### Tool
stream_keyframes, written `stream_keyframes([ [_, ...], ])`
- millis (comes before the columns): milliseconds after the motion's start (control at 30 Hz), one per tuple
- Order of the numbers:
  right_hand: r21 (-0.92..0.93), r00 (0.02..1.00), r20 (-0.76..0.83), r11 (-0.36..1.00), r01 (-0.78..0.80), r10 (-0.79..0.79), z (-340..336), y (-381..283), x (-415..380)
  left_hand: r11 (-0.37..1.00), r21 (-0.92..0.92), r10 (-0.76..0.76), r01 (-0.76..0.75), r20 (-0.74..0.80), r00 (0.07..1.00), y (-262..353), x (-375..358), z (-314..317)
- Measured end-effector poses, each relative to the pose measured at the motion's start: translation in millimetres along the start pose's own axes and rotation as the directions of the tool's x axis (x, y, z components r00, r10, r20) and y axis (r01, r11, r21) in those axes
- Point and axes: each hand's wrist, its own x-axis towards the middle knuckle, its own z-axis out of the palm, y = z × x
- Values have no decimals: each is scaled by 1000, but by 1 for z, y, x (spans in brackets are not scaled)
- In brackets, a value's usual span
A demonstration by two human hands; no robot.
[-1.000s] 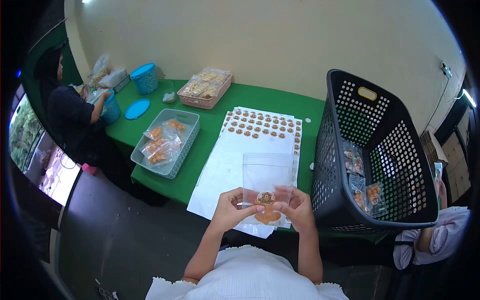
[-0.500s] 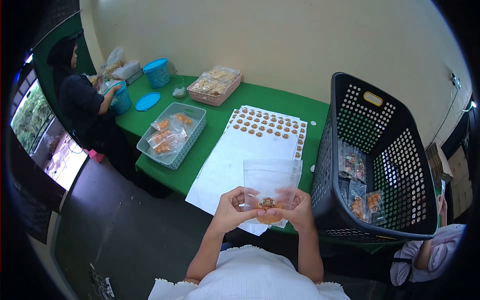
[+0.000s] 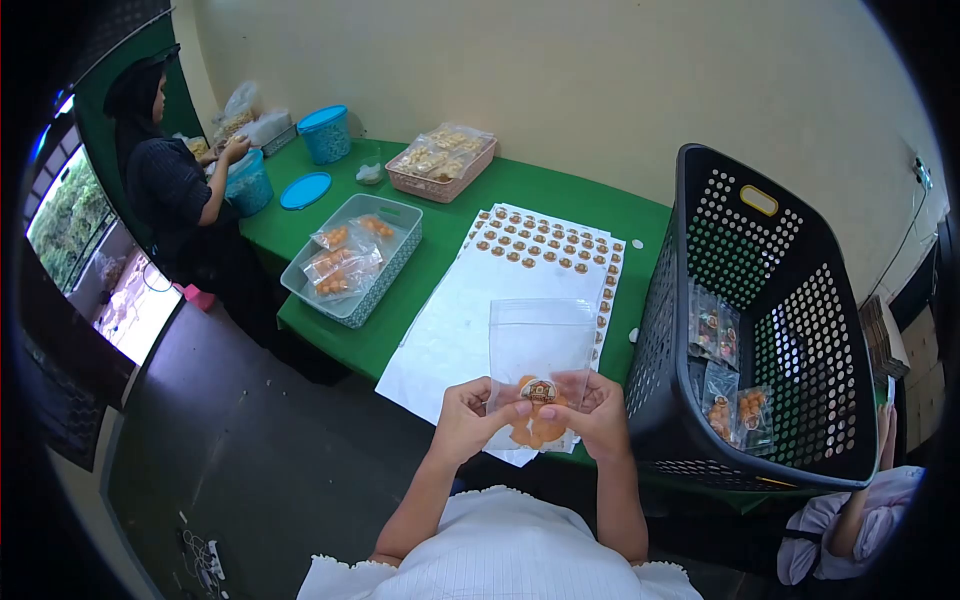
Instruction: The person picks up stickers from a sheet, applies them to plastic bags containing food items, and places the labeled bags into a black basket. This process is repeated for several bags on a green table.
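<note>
Between my two hands is a clear zip pouch [image 3: 540,335] with round orange snacks at its bottom and a brown-and-gold round sticker [image 3: 538,390] on its front. My left hand [image 3: 470,415] grips the pouch's left edge, fingers behind and thumb on the front by the sticker. My right hand [image 3: 595,415] holds the right edge the same way, its thumb just below the sticker. The pouch stands upright over white sticker sheets [image 3: 450,325], whose far part carries rows of the same round stickers. The fingers behind the pouch are partly hidden.
A black perforated basket [image 3: 660,330] with several filled pouches stands at right. On the green table [image 3: 560,185] are a grey tray [image 3: 345,312] of orange snack pouches, a pink basket [image 3: 440,190] and blue tubs [image 3: 325,140]. One person [image 3: 175,180] works at left, another [image 3: 850,530] at right.
My thumbs have shifted up on the pouch, nearer the sticker, and the pouch is raised slightly, showing more of the orange snacks. The view has shifted a little. Both hands keep their hold.
</note>
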Motion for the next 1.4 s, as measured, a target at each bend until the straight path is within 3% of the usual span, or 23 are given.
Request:
stream_keyframes([
  [67,-63,1000,2,998,-19,19,0,0,2,1000,-14,19,-19,3,1000,2,0,0],
  [200,-9,1000,-15,1000,11,-11,7,0,4,991,-57,126,-125,17,992,10,3,-1],
  [267,16,998,5,998,-68,68,7,-1,5,991,-57,120,-118,42,992,9,5,-7],
  [500,-64,998,-17,996,-63,62,18,4,11,996,-73,68,-58,144,987,14,11,-26],
  [667,-161,996,58,984,79,-70,32,4,18,996,-85,55,-42,160,986,16,16,-40],
  [767,-248,997,41,966,68,-59,36,9,21,995,-87,73,-57,186,980,12,20,-48],
  [1100,-187,995,-100,982,-1,-18,59,13,32,997,41,52,-64,246,968,28,33,-72],
  [1167,-82,993,-93,995,63,-71,61,14,34,997,16,75,-82,253,964,22,37,-75],
  [1400,-116,984,-113,985,126,-139,67,15,35,999,-18,51,-48,269,962,30,42,-77],
])
